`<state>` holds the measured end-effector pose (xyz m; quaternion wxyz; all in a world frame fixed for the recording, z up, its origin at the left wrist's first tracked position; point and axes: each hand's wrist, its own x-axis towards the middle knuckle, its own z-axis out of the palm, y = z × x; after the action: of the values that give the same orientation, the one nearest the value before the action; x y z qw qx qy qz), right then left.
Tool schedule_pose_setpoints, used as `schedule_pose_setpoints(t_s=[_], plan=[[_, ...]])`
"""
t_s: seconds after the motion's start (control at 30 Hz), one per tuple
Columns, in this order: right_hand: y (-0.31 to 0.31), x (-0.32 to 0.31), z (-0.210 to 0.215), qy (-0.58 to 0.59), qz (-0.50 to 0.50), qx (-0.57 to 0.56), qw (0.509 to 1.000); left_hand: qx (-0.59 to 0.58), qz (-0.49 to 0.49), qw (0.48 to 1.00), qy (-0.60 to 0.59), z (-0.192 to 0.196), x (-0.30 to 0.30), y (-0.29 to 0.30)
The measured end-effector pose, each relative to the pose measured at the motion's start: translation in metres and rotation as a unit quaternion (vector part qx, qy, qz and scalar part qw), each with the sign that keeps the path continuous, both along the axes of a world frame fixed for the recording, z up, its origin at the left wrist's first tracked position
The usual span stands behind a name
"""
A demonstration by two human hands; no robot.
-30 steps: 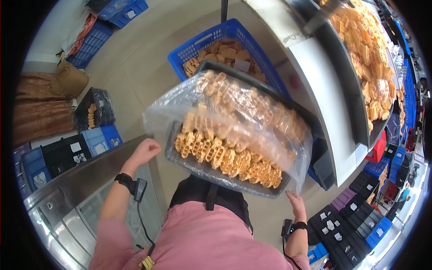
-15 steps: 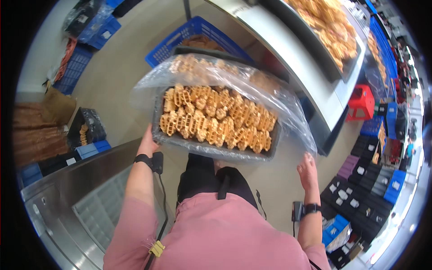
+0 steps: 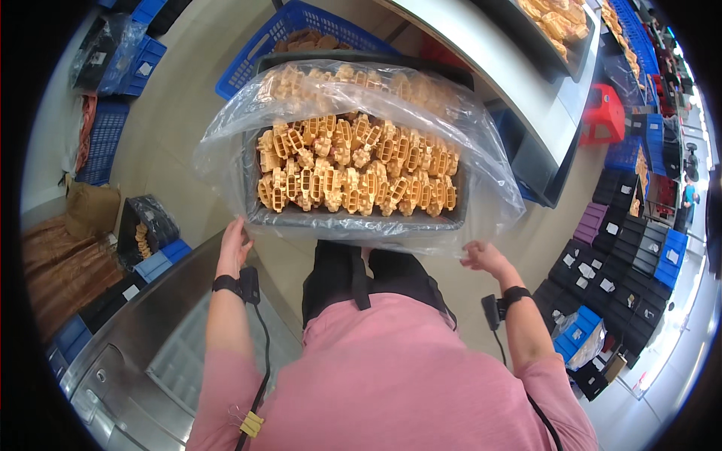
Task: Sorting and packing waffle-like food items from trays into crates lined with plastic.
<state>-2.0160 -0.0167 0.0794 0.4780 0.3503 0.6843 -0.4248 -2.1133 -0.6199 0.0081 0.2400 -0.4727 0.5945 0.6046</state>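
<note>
A food factory floor: stacked blue crates, steel counters, and trays of waffles.

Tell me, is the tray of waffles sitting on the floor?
No, the tray is held up above the floor, with the left hand at its near left corner and the right hand under the plastic bag.

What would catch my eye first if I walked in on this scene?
A dark tray heaped with golden waffle pieces fills the middle, lined with a loose clear plastic bag. The left hand grips its near-left corner; the right hand is at the bag's lower right edge. A blue crate sits on the floor beyond.
</note>
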Motion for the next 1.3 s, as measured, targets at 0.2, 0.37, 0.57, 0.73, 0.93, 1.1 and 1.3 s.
schedule_pose_setpoints(t_s=[0.2,0.37,0.57,0.73,0.93,1.1,1.3], plan=[[-0.018,-0.077,0.125,-0.099,0.105,-0.153,0.978,0.021,-0.023,0.999,0.025,0.052,0.021,-0.019],[-0.023,-0.147,0.146,0.137,-0.037,-0.209,0.968,0.047,-0.007,0.991,0.123,0.119,-0.024,-0.008],[-0.069,-0.209,0.069,0.311,-0.29,-0.277,0.862,0.034,-0.099,0.972,0.212,0.147,-0.129,0.058],[-0.149,-0.236,0.018,0.354,-0.072,-0.087,0.928,0.123,-0.098,0.942,0.296,0.076,-0.192,0.139],[-0.171,-0.193,0.091,0.31,0.024,-0.197,0.93,-0.037,-0.427,0.85,0.307,0.058,-0.191,0.126],[-0.043,-0.092,0.126,0.12,-0.08,-0.037,0.989,-0.286,-0.506,0.706,0.404,0.165,-0.152,0.05],[-0.062,-0.143,0.091,0.5,0.067,0.287,0.814,-0.418,-0.541,0.627,0.373,0.155,-0.168,0.031]])
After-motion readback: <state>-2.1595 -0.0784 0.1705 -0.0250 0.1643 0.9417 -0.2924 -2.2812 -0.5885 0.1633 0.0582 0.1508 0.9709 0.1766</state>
